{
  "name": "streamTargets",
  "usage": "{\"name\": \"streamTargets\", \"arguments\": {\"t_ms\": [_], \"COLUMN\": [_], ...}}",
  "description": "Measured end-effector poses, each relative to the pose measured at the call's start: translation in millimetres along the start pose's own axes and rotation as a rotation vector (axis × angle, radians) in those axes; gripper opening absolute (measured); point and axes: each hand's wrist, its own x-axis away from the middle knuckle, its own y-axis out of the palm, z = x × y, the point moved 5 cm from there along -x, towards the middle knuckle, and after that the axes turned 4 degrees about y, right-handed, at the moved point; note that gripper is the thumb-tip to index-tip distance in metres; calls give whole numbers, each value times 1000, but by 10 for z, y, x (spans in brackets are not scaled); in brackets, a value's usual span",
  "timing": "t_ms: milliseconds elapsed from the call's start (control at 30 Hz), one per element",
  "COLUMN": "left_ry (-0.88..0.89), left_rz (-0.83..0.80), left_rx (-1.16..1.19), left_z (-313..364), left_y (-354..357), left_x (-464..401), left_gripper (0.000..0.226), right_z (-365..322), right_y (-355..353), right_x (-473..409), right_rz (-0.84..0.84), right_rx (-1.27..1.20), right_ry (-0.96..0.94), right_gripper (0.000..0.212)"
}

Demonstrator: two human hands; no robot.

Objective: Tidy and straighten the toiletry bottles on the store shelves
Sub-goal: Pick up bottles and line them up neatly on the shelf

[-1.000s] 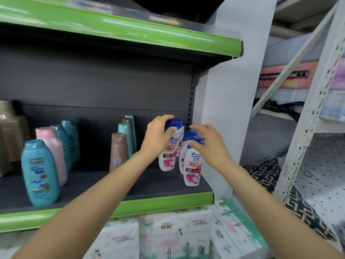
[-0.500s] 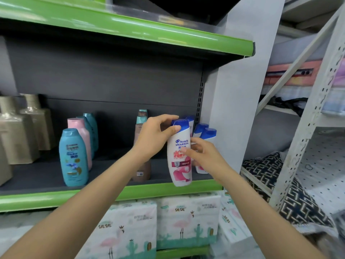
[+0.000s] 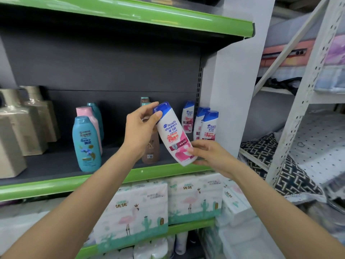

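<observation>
Shampoo bottle [image 3: 173,135], tilted, pinched by our left hand [image 3: 139,131] and right hand [image 3: 209,156] fingers, could slip, toppling shelved bottles [image 3: 207,126].

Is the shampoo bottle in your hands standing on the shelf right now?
No: the shampoo bottle is tilted in the air, left hand at its cap, right hand at its base.

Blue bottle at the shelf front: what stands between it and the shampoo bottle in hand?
In the head view, between the blue bottle and the held shampoo bottle is the left hand, with a brown bottle behind it.
</observation>
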Motion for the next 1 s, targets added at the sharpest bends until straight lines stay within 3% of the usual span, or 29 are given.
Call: {"name": "streamTargets", "arguments": {"t_ms": [100,233,400,567,733,833,900,1000], "left_ry": [8,-55,-177,-281,-356,-266,-191,-120], "left_rz": [-13,-52,-191,-43,-33,-66,-92,-143], "left_rx": [7,-16,-160,-96,-14,21,23,12], "left_z": [27,-39,-71,9,8,40,61,72], "left_y": [-28,-139,-194,-186,-137,-132,-125,-155], "left_x": [29,68,143,154,169,194,209,203], "left_gripper": [26,31,43,41,35,28,23,30], "right_z": [14,-14,-124,-302,-311,-188,-102,-42], "right_y": [76,79,-110,-95,-55,-103,-104,-34], "right_x": [16,69,174,361,392,315,264,238], "right_rz": [8,151,528,722,741,693,583,278], "right_rx": [8,-8,522,527,449,329,135,-316], "right_ry": [-1,-85,-287,-489,-472,-280,-132,-24], "right_gripper": [19,21,28,38,42,53,52,37]}}
